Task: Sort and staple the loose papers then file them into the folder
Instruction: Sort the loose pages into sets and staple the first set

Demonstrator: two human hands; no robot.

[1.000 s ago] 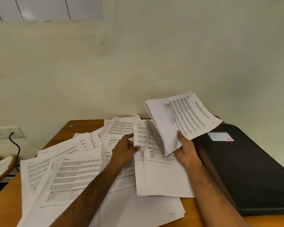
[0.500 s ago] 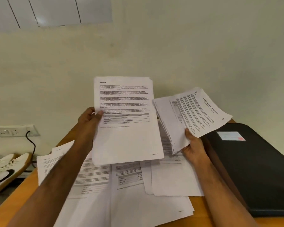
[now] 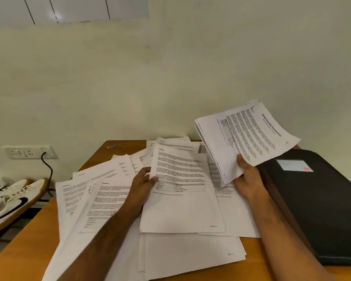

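Here the table point(image 3: 118, 148) fills the lower half of the frame, and most of it lies under loose papers point(image 3: 93, 201) fanned from lower left to centre, overlapping at odd angles. At the right edge of the frame the black folder point(image 3: 322, 209) lies closed on the table, a pale label on its cover, just beside the papers. Off the table at centre left, white shoes point(image 3: 10, 199) sit on a low surface, and a wall socket point(image 3: 28, 152) with a black cord shows above them.

Right of centre, the right hand point(image 3: 249, 179) holds a stack point(image 3: 245, 136) raised off the table, thumb on top and fingers curled beneath its lower edge; the stack tilts, its printed face toward the camera. At the centre of the frame the left hand point(image 3: 143, 182) pinches the left edge of a single sheet point(image 3: 180, 191) that lies over the spread, thumb on its face.

The step in hand looks like sorting: pages are gathered one at a time into the held stack, and much is still loose. No stapler is in view. The next move likely calls for carrying the sheet across to the stack and squaring its edges there, without dragging the neighbouring pages along.
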